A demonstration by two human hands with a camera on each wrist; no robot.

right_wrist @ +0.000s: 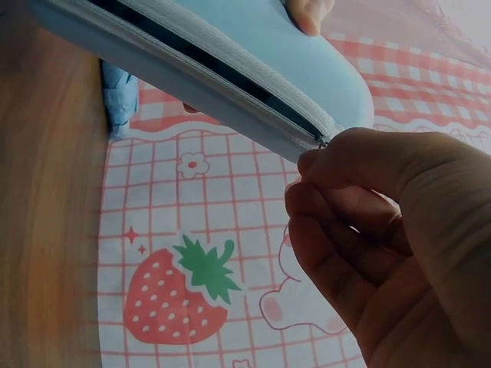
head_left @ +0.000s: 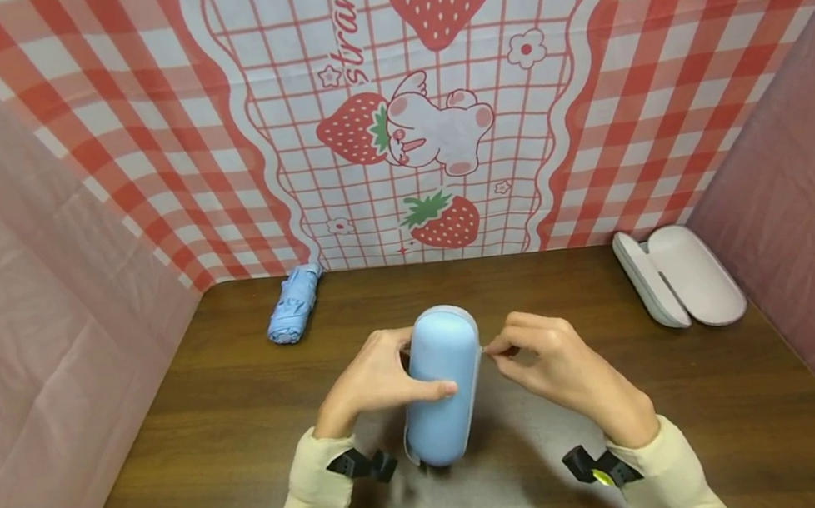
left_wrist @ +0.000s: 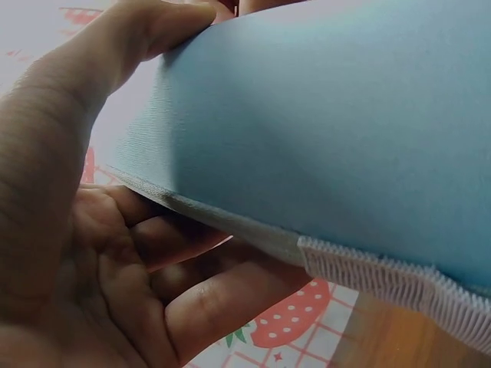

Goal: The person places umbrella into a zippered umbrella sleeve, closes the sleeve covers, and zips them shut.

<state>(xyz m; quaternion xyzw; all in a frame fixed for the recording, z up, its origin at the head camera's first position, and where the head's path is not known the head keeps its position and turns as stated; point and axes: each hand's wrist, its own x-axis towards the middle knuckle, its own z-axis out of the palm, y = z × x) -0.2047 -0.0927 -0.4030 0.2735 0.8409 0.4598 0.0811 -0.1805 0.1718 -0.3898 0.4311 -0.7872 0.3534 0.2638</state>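
Brown wood-grained table (head_left: 229,408), 1. Lying directly on it: 1 folded blue umbrella (head_left: 295,305), back left; 1 open pale case (head_left: 698,275), back right.

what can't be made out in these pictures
Contents of the blue case: right wrist view, the zip gap shows only dark.
Most of the zip pull: right wrist view, covered by the right hand.
Most fingers of the left hand: head view, behind the case.
End of the printed word: head view, cut by the top edge.

Red lettering "straw" (head_left: 347,26) – sideways, cut off – on the checked cloth (head_left: 513,124)
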